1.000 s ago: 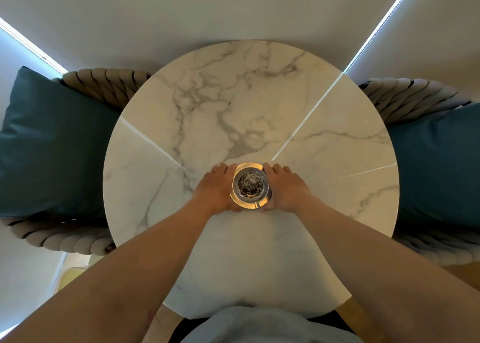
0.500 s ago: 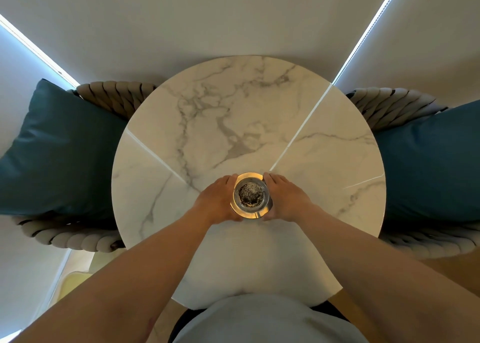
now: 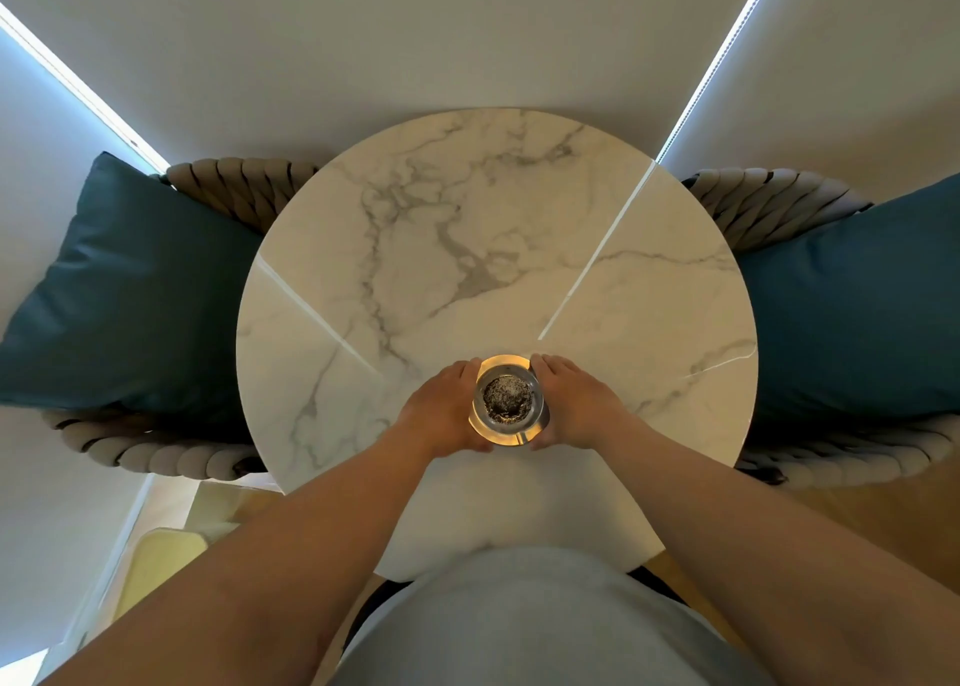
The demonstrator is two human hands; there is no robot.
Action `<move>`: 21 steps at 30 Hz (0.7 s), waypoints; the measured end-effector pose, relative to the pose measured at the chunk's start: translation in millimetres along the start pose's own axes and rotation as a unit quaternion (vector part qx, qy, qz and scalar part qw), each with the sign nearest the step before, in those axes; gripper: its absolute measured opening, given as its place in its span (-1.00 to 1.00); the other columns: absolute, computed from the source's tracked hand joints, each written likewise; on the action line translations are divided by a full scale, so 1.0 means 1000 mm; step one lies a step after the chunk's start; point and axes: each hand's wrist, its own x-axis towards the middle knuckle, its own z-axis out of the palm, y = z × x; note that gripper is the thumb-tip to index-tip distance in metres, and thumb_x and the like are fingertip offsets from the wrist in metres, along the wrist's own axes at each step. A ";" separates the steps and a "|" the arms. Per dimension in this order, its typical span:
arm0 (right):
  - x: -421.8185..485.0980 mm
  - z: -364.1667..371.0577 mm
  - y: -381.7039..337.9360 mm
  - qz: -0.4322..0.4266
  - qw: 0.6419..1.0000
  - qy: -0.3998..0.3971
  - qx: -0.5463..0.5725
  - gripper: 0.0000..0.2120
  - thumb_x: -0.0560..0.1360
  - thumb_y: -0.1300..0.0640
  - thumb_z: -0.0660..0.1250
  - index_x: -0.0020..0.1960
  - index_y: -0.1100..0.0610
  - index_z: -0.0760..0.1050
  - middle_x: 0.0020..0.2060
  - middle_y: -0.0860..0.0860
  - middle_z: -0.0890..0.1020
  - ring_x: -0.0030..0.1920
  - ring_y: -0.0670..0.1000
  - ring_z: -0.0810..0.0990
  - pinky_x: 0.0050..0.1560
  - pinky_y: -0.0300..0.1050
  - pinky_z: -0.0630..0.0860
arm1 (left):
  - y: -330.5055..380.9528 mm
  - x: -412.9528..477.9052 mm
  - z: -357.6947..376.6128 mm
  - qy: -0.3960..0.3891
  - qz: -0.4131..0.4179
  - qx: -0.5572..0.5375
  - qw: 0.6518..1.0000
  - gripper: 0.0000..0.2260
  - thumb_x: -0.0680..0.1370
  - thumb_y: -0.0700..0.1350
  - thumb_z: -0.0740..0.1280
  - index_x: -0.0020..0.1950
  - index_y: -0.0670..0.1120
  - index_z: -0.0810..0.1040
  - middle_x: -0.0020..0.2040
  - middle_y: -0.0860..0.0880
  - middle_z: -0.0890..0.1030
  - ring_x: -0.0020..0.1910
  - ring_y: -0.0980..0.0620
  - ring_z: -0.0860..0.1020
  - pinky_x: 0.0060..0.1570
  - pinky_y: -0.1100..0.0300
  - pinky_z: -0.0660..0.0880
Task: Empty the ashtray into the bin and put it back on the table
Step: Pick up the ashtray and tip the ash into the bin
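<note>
A round glass ashtray [image 3: 506, 399] with dark ash in its bowl is above the near middle of the round white marble table [image 3: 467, 243]. My left hand [image 3: 447, 410] is cupped against its left side and my right hand [image 3: 574, 404] against its right side, so both hands grip it. Whether its base still touches the tabletop cannot be told. No bin shows in the head view.
Two woven rope chairs flank the table, each with a dark teal cushion: one on the left [image 3: 124, 290], one on the right [image 3: 857, 300]. Pale blinds hang behind the table. A yellowish object [image 3: 156, 560] sits on the floor at lower left.
The table and ashtray look smaller and farther down in view, as my head has risen or drawn back. Both hands stay clasped on the ashtray's sides.
</note>
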 end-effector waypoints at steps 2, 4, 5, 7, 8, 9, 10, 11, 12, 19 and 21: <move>-0.003 0.003 -0.002 0.000 1.000 -0.003 0.000 0.14 0.18 -0.19 0.61 0.52 0.19 0.08 0.46 0.04 0.30 0.48 0.05 0.22 0.33 -0.01 0.39 | -0.001 -0.003 0.003 -0.001 0.003 0.003 1.000 -0.06 0.18 0.09 0.62 0.45 -0.02 0.23 0.36 0.01 0.42 0.29 -0.02 0.43 0.12 -0.02 0.49; -0.005 0.005 -0.004 0.003 1.000 -0.005 -0.001 0.16 0.18 -0.20 0.61 0.53 0.19 0.06 0.48 0.05 0.28 0.49 0.05 0.21 0.34 -0.01 0.37 | -0.002 -0.006 0.004 -0.001 0.008 0.007 1.000 -0.04 0.19 0.09 0.63 0.46 -0.03 0.22 0.37 0.01 0.41 0.30 -0.01 0.42 0.13 -0.01 0.49; -0.007 0.006 -0.005 0.005 1.000 -0.005 -0.001 0.17 0.18 -0.20 0.61 0.54 0.19 0.05 0.49 0.04 0.27 0.50 0.05 0.20 0.34 -0.02 0.37 | -0.003 -0.007 0.004 -0.002 0.010 0.008 1.000 -0.04 0.19 0.09 0.63 0.46 -0.03 0.22 0.37 0.01 0.41 0.30 -0.01 0.42 0.13 0.00 0.49; -0.011 0.008 -0.007 0.011 1.000 0.000 0.002 0.18 0.18 -0.20 0.60 0.54 0.18 0.04 0.49 0.04 0.27 0.50 0.05 0.19 0.32 0.00 0.39 | -0.005 -0.009 0.004 -0.006 0.013 0.009 1.000 -0.04 0.18 0.10 0.62 0.46 -0.02 0.22 0.36 0.01 0.42 0.29 -0.01 0.43 0.13 -0.02 0.50; -0.012 0.010 -0.009 0.015 1.000 0.004 0.002 0.18 0.17 -0.20 0.60 0.55 0.18 0.03 0.48 0.03 0.28 0.50 0.05 0.19 0.31 0.01 0.41 | -0.005 -0.010 0.004 -0.007 0.015 0.009 1.000 -0.05 0.18 0.10 0.62 0.46 -0.02 0.22 0.36 0.01 0.42 0.29 -0.01 0.43 0.13 -0.04 0.50; -0.014 0.011 -0.011 0.019 1.000 0.008 0.003 0.18 0.17 -0.21 0.60 0.55 0.17 0.04 0.48 0.03 0.28 0.50 0.04 0.19 0.29 0.02 0.43 | -0.006 -0.012 0.004 -0.009 0.019 0.010 1.000 -0.05 0.19 0.10 0.62 0.46 -0.02 0.22 0.35 0.00 0.42 0.28 -0.02 0.43 0.13 -0.05 0.50; -0.016 0.012 -0.012 0.022 1.000 0.012 0.003 0.18 0.17 -0.21 0.61 0.54 0.17 0.04 0.47 0.03 0.30 0.49 0.04 0.20 0.27 0.02 0.44 | -0.008 -0.013 0.004 -0.011 0.022 0.012 1.000 -0.05 0.19 0.10 0.62 0.46 -0.03 0.22 0.35 0.00 0.42 0.28 -0.02 0.43 0.13 -0.05 0.50; -0.017 0.014 -0.014 0.025 1.000 0.014 0.004 0.17 0.16 -0.21 0.61 0.53 0.16 0.05 0.46 0.02 0.31 0.49 0.04 0.22 0.26 0.01 0.45 | -0.009 -0.014 0.004 -0.012 0.026 0.014 1.000 -0.05 0.19 0.10 0.61 0.46 -0.03 0.22 0.35 0.00 0.42 0.28 -0.02 0.43 0.13 -0.05 0.50; -0.019 0.016 -0.016 0.028 0.999 0.015 0.006 0.16 0.16 -0.21 0.61 0.53 0.16 0.06 0.45 0.02 0.32 0.48 0.04 0.22 0.25 0.00 0.44 | -0.010 -0.016 0.004 -0.012 0.029 0.016 0.999 -0.05 0.19 0.11 0.61 0.46 -0.02 0.21 0.35 0.00 0.42 0.28 -0.02 0.44 0.13 -0.04 0.50; -0.027 0.033 -0.036 0.054 0.998 0.018 0.021 0.18 0.16 -0.22 0.60 0.54 0.16 0.04 0.46 0.04 0.31 0.48 0.06 0.22 0.31 0.00 0.40 | -0.027 -0.027 0.005 -0.018 0.067 0.023 0.997 -0.08 0.20 0.10 0.60 0.44 -0.03 0.24 0.34 -0.01 0.44 0.26 -0.02 0.44 0.11 0.03 0.49; -0.029 0.038 -0.043 0.059 0.998 0.020 0.026 0.17 0.17 -0.22 0.60 0.53 0.16 0.05 0.44 0.04 0.32 0.47 0.07 0.23 0.31 0.01 0.41 | -0.032 -0.030 0.005 -0.020 0.072 0.033 0.997 -0.07 0.19 0.11 0.61 0.45 -0.03 0.23 0.35 -0.01 0.43 0.27 -0.03 0.44 0.11 0.03 0.48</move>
